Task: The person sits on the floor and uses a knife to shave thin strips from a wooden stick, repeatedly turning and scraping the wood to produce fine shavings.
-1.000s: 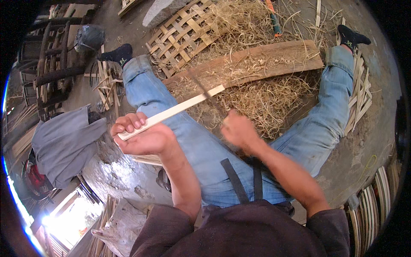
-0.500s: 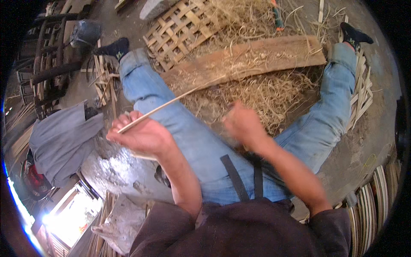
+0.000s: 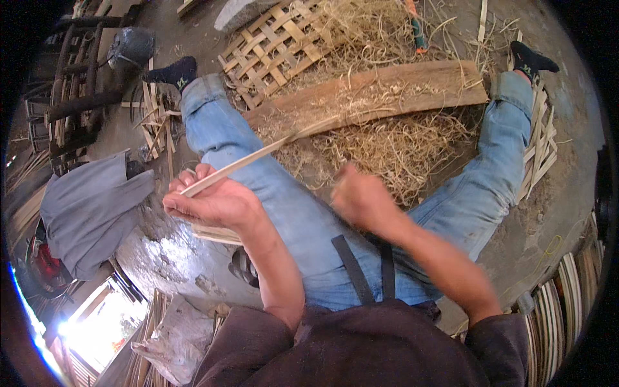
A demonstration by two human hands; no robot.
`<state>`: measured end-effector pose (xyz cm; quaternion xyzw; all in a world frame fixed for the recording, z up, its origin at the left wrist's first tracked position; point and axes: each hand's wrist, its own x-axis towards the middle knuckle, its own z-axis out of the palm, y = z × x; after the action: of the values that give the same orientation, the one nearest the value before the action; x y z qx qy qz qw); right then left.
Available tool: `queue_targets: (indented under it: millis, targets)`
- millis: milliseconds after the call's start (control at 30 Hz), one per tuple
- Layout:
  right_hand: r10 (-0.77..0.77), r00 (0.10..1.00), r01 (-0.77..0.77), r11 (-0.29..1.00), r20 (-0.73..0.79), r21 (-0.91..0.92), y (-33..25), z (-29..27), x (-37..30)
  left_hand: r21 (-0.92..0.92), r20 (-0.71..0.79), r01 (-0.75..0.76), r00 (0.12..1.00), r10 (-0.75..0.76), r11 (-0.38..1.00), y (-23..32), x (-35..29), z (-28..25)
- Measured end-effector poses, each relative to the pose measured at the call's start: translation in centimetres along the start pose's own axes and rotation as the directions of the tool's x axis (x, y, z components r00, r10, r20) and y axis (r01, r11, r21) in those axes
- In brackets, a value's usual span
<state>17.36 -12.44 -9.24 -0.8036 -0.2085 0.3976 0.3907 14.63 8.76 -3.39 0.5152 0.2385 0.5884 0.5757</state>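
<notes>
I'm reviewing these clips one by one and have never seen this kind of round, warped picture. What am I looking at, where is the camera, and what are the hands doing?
There is no machine here. The camera sits on a person's head and looks down, and its fisheye lens bends straight edges. The person sits on the ground with legs in blue jeans spread apart. The left hand grips a long thin bamboo strip that runs up toward a wooden plank lying across a heap of straw-like shavings. The right hand is blurred and closed; whether it holds a tool cannot be told. A woven lattice mat lies beyond the left knee, a grey cloth at left.
</notes>
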Motion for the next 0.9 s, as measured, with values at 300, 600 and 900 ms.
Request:
queue_targets:
  millis: [300, 600, 900]
  targets:
    - [0.157, 0.974, -0.156, 0.988, -0.163, 0.014, 2.8, -0.5, 1.5, -0.085, 0.030, -0.002, 1.000, 0.005, 0.996, -0.3, 0.2, 1.3]
    - [-0.002, 0.999, -0.002, 0.992, -0.037, -0.125, 4.8, -1.3, -2.5, 0.030, 0.044, -0.062, 0.997, 0.060, 0.998, 0.9, -1.2, 2.8]
    - [-0.146, 0.985, 0.149, 0.988, -0.089, 0.035, -0.8, 2.1, -0.1, -0.196, 0.116, 0.041, 0.993, -0.018, 0.980, 0.8, -0.6, 1.7]
